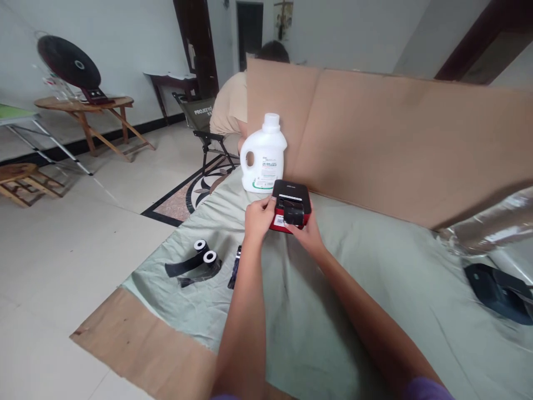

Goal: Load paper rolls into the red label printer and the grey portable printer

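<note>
A small boxy label printer (293,190), black on top with red sides, is between my two hands just in front of the white jug. My left hand (259,219) grips its left side, thumb near the top edge. From the right and the front corner, my right hand (310,236) holds it, fingers by a glossy black piece (293,213) at the front slot. A white sticker (279,220) shows on its front. To the left lie two rolls of black ribbon (204,261) on white cores, their strips loose. A dark shiny item (235,268) is half hidden behind my left forearm.
A white jug (264,155) stands behind the printer, against an upright cardboard sheet (375,139). At the right lie a roll of clear film (495,219) and a dark object (499,291). Pale green cloth (395,266) covers the table. Behind the cardboard sits a person (229,105).
</note>
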{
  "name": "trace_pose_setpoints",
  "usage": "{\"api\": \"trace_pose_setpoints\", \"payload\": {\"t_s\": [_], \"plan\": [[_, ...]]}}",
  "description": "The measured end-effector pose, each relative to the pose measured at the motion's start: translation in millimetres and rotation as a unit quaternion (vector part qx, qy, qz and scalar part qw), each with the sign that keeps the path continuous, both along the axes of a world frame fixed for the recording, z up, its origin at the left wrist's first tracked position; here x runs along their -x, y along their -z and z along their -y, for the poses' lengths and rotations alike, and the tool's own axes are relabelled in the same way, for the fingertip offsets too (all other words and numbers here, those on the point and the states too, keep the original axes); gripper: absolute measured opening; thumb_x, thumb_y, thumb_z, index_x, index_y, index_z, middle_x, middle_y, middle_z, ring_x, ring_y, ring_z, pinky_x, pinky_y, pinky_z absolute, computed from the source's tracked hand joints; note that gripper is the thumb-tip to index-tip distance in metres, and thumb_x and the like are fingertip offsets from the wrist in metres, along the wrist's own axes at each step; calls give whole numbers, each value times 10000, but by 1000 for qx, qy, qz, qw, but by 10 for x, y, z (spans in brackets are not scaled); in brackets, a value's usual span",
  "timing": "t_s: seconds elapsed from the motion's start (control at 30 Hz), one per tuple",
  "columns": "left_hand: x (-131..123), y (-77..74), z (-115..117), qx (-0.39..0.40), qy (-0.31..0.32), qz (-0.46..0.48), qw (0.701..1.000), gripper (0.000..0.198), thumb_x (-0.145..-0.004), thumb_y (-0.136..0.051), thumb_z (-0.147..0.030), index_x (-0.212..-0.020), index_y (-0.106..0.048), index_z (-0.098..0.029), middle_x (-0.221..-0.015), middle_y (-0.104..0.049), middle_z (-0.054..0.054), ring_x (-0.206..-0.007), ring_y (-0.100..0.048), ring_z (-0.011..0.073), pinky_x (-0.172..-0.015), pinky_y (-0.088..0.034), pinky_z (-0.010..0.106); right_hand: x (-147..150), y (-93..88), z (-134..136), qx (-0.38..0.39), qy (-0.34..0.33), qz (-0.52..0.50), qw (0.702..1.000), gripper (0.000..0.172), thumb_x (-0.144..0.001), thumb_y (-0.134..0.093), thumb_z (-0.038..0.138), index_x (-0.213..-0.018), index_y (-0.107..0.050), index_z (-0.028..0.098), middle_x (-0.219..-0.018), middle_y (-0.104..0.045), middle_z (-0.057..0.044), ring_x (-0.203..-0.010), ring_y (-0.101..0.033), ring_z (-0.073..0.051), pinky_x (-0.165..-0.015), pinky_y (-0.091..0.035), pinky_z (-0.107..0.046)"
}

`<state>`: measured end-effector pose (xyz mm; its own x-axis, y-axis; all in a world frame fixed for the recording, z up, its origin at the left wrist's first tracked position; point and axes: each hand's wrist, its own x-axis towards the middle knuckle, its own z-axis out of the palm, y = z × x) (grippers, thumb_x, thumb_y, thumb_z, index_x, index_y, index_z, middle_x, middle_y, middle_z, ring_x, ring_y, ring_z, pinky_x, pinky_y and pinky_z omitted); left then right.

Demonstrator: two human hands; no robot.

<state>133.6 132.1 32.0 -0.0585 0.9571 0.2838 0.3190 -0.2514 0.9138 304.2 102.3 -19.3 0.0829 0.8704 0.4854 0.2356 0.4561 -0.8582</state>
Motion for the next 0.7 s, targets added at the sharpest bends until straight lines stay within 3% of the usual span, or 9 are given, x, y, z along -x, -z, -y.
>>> {"api": "trace_pose_setpoints", "payload": {"t_s": [0.07,0.17,0.23,0.33,0.43,0.53,0.6,0.7], "plan": [[-306,-120,148,-37,37,-4,999,359,-968,-543,-387,-928,-831,-176,-1047,-802,52,-999,-744,265,-879,-547,307,-345,-123,287,-17,42,19,999,998,-756,-837,430,-1563,-298,198,-1508,-517,-170,-1359,-531,-329,-1158,-418,-534],[-860,-175,445,-81,105,6,991,346,-966,-560,-388,-1067,-813,-175,-1118,-786,69,-1004,-753,250,-889,-566,306,-902,-266,833,-37,126,62,989,1026,-747,-841,443,-1574,-285,195,-1539,-475,-190,-1367,-520,-343,-1159,-409,-539],[-1210,-106,682,-112,161,-20,980,423,-977,-542,-438,-1234,-752,-176,-1186,-764,91,-1022,-752,263,-920,-576,348,-1235,-294,1215,-37,177,95,979,1041,-753,-831,446,-1590,-258,210,-1566,-438,-189,-1391,-493,-354,-1168,-388,-560],[-1585,126,1044,-179,243,-48,952,568,-987,-507,-478,-1454,-581,-163,-1348,-682,126,-1188,-691,288,-1032,-546,408,-1608,-212,1705,-33,222,121,967,1030,-783,-793,461,-1610,-220,239,-1596,-393,-175,-1424,-452,-368,-1185,-352,-592],[-1739,403,1341,-203,283,-29,937,628,-995,-502,-453,-1541,-461,-145,-1491,-562,144,-1356,-575,272,-1140,-479,400,-1809,-42,2027,-28,216,121,968,1022,-797,-773,460,-1622,-196,285,-1605,-385,-148,-1419,-461,-369,-1180,-376,-586],[-1731,607,1539,-170,284,-30,943,626,-991,-529,-439,-1546,-453,-161,-1514,-537,141,-1384,-547,269,-1167,-462,416,-1862,113,2185,12,181,105,978,1032,-817,-764,463,-1633,-155,290,-1537,-477,-151,-1329,-560,-359,-1078,-504,-563],[-1689,678,1617,-146,283,-35,947,620,-992,-536,-429,-1553,-443,-182,-1512,-542,129,-1382,-549,269,-1167,-465,434,-1847,178,2225,31,158,87,983,1045,-830,-758,471,-1635,-131,245,-1498,-518,-176,-1286,-599,-352,-1042,-538,-546],[-1635,713,1675,-122,279,-35,952,618,-1003,-524,-402,-1571,-410,-187,-1514,-541,126,-1380,-552,266,-1165,-466,448,-1808,217,2237,33,152,78,985,1068,-815,-774,486,-1627,-146,190,-1529,-480,-211,-1340,-555,-370,-1101,-477,-578]]}}
